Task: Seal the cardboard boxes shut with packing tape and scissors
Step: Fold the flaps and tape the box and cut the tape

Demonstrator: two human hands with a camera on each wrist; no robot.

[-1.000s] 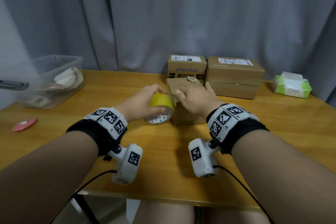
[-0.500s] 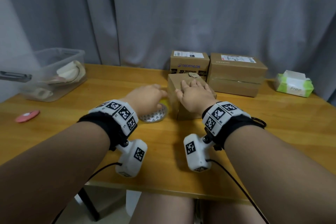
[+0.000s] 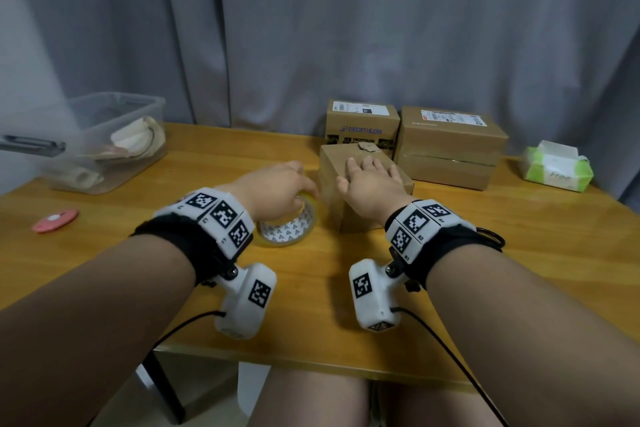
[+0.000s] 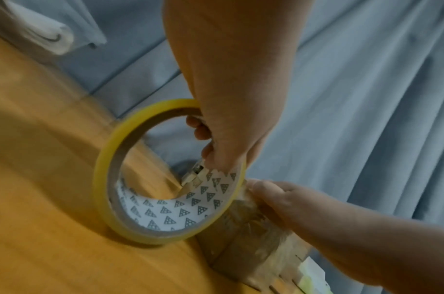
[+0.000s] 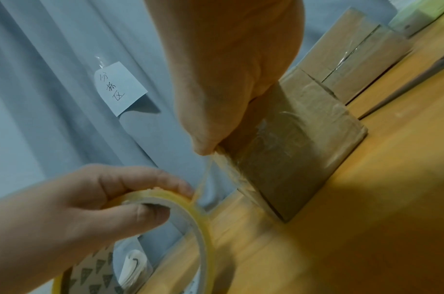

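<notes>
now left hand grips yellow tape roll; right hand flat, seemingly pressing small brown box.

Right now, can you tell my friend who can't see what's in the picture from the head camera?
A left hand grips a yellow tape roll on a wooden table, while the right hand lies flat on a small cardboard box. Two more boxes stand behind, before a grey curtain.
</notes>
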